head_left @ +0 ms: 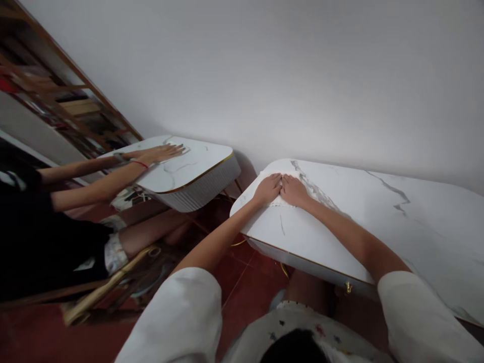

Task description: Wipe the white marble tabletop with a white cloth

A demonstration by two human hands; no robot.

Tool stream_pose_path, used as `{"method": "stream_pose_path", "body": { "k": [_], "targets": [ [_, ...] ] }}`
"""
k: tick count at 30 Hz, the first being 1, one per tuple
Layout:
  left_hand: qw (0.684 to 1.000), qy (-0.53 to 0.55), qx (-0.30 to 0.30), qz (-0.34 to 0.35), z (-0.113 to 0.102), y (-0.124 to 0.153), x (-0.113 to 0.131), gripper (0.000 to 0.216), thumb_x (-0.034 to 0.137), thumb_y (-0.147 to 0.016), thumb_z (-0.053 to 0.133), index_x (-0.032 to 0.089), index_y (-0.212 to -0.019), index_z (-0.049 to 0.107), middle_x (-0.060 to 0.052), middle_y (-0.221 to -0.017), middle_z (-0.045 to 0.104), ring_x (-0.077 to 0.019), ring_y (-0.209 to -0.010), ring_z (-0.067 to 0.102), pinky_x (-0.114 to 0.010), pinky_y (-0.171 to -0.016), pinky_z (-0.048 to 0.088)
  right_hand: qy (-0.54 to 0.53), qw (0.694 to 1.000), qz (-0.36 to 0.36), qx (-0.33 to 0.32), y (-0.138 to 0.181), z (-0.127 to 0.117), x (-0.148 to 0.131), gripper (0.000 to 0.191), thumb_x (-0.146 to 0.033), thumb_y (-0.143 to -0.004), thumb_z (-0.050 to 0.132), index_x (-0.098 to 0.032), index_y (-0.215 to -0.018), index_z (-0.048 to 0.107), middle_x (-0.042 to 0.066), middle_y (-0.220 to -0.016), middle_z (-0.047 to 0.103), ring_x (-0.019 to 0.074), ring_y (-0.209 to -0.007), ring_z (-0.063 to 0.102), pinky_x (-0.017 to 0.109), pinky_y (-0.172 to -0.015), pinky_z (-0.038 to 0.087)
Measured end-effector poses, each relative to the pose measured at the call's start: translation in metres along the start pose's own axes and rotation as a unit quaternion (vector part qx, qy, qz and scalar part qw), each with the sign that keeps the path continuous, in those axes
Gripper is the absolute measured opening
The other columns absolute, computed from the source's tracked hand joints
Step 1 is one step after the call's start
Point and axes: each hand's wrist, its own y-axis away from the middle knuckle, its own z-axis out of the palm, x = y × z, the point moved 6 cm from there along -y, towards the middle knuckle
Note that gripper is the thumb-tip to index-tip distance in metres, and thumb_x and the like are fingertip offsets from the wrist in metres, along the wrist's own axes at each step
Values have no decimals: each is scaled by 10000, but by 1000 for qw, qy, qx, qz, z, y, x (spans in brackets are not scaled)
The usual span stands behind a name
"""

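Both of my hands lie side by side on a white cloth [279,201], which is spread on the far left corner of a white marble-patterned table [378,222]. My left hand [268,188] rests palm down with its fingers flat, pointing inward. Right beside it, fingertips nearly touching, my right hand [294,190] also presses flat on the cloth. The hands cover the middle of the cloth; its edges show above and below them.
Another person, in dark clothes, sits at left with hands [162,153] on a thin white cloth on a similar table [215,148]. A bamboo chair [113,277], a wooden shelf [81,103] and a plain wall [287,75] surround us. A brass knob [348,288] juts from my table's front.
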Motion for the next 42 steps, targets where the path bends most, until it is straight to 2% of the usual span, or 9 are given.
{"method": "stream_pose_path", "body": {
  "k": [4,10,16,20,26,31,34,38,42],
  "targets": [
    [1000,3,9,10,14,-45,-23,453,234,-877,342,146,-1303,468,-81,-1379,474,-205,-1290,410,-350,-1097,305,7,1000,14,12,-39,8,27,516,-218,-889,310,-1,-1349,400,172,-1408,422,256,-1304,356,366,-1071,239],
    [1000,5,4,9,35,-105,-44,451,200,-885,345,54,-1296,458,-144,-1380,457,-212,-1286,409,-338,-1099,289,19,999,31,9,-85,19,70,521,-233,-899,299,0,-1356,392,163,-1415,416,240,-1307,355,340,-1077,233],
    [998,7,-10,68,48,-150,-17,448,182,-900,328,23,-1300,451,-155,-1375,460,-197,-1294,396,-293,-1097,273,44,995,89,20,-83,7,111,531,-237,-895,309,21,-1352,388,187,-1399,428,258,-1293,375,355,-1066,246],
    [993,22,-14,118,54,-153,9,466,201,-886,344,51,-1317,436,-143,-1399,434,-215,-1315,372,-343,-1113,266,57,990,128,24,-59,-4,119,532,-225,-900,285,34,-1355,378,198,-1409,409,276,-1299,359,374,-1070,234],
    [987,38,-45,147,40,-102,21,494,226,-889,297,83,-1355,379,-112,-1446,373,-196,-1346,316,-361,-1133,222,57,986,153,10,-17,-10,76,546,-226,-908,297,63,-1370,330,222,-1435,357,295,-1322,317,387,-1089,200],
    [989,20,-47,137,11,-18,26,490,230,-902,289,56,-1353,367,-133,-1450,359,-189,-1358,290,-348,-1142,199,54,991,122,-15,22,-15,8,563,-234,-900,313,82,-1365,332,245,-1427,356,318,-1318,323,408,-1092,219],
    [995,12,-26,93,-7,37,34,491,237,-911,262,64,-1361,358,-136,-1449,361,-197,-1359,288,-379,-1136,222,39,995,84,-28,51,-20,-30,585,-248,-885,334,82,-1368,328,245,-1434,341,318,-1326,315,421,-1096,225],
    [999,3,-25,24,-24,99,59,506,249,-893,296,92,-1370,357,-126,-1447,368,-241,-1347,315,-420,-1109,279,4,999,36,-25,99,-30,-62,585,-251,-876,340,70,-1364,344,228,-1438,344,300,-1337,311,409,-1108,226],
    [1000,15,-22,10,-31,124,100,512,262,-884,317,133,-1378,359,-104,-1446,373,-264,-1341,326,-431,-1100,299,27,999,16,-35,141,-43,-63,589,-261,-856,358,25,-1371,368,187,-1444,351,277,-1341,316,386,-1111,252]
  ]
}}
